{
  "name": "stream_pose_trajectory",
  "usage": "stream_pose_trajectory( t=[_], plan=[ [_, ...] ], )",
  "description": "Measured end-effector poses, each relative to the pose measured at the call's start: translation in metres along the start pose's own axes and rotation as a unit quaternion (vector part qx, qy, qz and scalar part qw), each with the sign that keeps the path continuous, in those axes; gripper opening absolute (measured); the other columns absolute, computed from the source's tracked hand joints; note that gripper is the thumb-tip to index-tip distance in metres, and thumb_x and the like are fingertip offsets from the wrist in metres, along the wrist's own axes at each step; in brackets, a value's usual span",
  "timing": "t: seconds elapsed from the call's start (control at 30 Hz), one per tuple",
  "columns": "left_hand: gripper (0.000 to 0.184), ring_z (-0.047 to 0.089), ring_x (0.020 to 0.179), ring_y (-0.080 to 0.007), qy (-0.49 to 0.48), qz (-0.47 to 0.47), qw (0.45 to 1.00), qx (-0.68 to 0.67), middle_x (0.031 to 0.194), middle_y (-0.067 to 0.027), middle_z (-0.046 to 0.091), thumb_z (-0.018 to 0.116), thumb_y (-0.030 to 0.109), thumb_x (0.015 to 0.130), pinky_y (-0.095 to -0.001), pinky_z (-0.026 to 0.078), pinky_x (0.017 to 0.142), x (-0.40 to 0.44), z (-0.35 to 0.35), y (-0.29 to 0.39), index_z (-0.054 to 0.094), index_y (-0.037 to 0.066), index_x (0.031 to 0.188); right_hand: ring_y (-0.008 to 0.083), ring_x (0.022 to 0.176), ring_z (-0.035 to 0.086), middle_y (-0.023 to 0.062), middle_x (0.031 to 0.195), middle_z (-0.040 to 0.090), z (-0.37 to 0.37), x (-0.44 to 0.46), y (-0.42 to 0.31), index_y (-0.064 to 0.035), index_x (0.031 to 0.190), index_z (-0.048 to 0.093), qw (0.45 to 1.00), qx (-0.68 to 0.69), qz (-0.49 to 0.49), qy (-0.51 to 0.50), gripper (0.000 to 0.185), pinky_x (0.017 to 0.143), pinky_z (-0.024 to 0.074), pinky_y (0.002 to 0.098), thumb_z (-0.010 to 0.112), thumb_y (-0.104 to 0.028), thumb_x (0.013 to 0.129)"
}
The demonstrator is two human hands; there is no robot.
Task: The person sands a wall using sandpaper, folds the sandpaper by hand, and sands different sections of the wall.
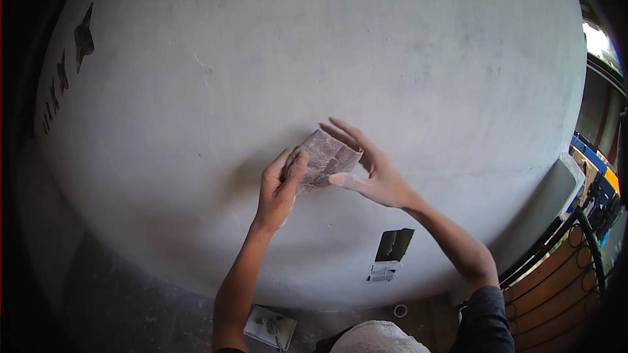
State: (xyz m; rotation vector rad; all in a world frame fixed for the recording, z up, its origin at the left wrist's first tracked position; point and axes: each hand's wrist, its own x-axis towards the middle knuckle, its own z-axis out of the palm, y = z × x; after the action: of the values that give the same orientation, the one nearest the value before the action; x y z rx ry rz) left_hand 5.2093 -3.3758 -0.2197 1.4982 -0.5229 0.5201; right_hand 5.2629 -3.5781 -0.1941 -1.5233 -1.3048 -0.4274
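A dusty, brownish-grey sheet of sandpaper (327, 157), creased and apparently folded, is held up in front of the pale wall. My left hand (282, 180) grips its left side, thumb across the face and fingers behind. Around the right side curves my right hand (376, 173), its fingers stretched out and apart from the thumb. The right thumb tip lies at the sheet's lower right edge; whether it presses on it I cannot tell. White dust coats the thumbs.
The smooth wall (458, 91) fills most of the view. A dark taped opening (394, 245) sits low in it, and star-shaped cut-outs (84, 38) are at left. On the floor lie a trowel (269, 327) and a white ring (400, 310). A metal gate (556, 281) stands at right.
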Motion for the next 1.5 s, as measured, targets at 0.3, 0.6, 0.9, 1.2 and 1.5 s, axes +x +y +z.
stream_pose_trajectory(
  t=[0.3,0.6,0.9,1.2,1.5],
  plan=[
    [0.043,0.059,0.112,-0.015,0.148,-0.007,0.982,-0.115,0.126,-0.0104,0.062,0.056,0.028,0.103,-0.0319,0.044,0.1,0.001,0.051,0.01,0.049,0.003,0.138,0.009,0.091,0.057,0.0026,0.097,0.066,0.037,-0.011,-0.011,0.0039,0.12,0.063,0.945,0.206,0.211,0.143,0.041,0.082,0.05,0.0279,0.057,-0.033,0.102],
    [0.057,0.034,0.142,-0.0343,0.233,0.185,0.836,0.462,0.153,-0.0186,0.038,0.051,0.029,0.104,-0.0482,0.029,0.116,-0.001,-0.073,0.041,0.031,0.006,0.151,0.0306,0.132,0.051,0.0165,0.139,0.056,-0.141,0.138,-0.035,-0.0015,0.136,0.055,0.745,-0.48,-0.354,0.3,0.04,0.112,0.0431,0.0442,0.047,0.004,0.098],
    [0.072,0.005,0.151,-0.0417,0.292,0.0,0.833,0.47,0.163,-0.0243,0.004,0.055,0.024,0.1,-0.0542,0.012,0.12,-0.105,-0.1,-0.055,0.014,0.011,0.158,0.0207,0.151,0.017,-0.0015,0.164,0.021,-0.072,0.107,0.027,-0.0193,0.156,0.027,0.713,-0.644,-0.267,-0.072,0.057,0.125,0.0182,0.0435,0.045,-0.027,0.103],
    [0.072,0.008,0.15,-0.0437,0.393,-0.251,0.803,0.372,0.162,-0.0278,0.003,0.051,0.036,0.101,-0.0549,0.018,0.119,-0.31,-0.125,-0.208,0.015,0.01,0.158,0.0245,0.15,0.023,0.0018,0.162,0.028,-0.015,0.128,0.035,-0.0201,0.152,0.037,0.729,-0.625,-0.277,-0.032,0.048,0.124,0.0194,0.0513,0.039,-0.018,0.104],
    [0.091,0.021,0.146,-0.0416,0.455,-0.257,0.852,-0.029,0.163,-0.0211,0.007,0.068,0.043,0.092,-0.0457,0.022,0.12,-0.566,-0.163,-0.382,0.01,0.018,0.158,0.0273,0.15,0.021,0.0012,0.162,0.026,-0.011,0.16,0.015,-0.016,0.154,0.033,0.705,-0.665,-0.243,0.029,0.053,0.124,0.0191,0.0489,0.044,-0.016,0.102]
  ],
)
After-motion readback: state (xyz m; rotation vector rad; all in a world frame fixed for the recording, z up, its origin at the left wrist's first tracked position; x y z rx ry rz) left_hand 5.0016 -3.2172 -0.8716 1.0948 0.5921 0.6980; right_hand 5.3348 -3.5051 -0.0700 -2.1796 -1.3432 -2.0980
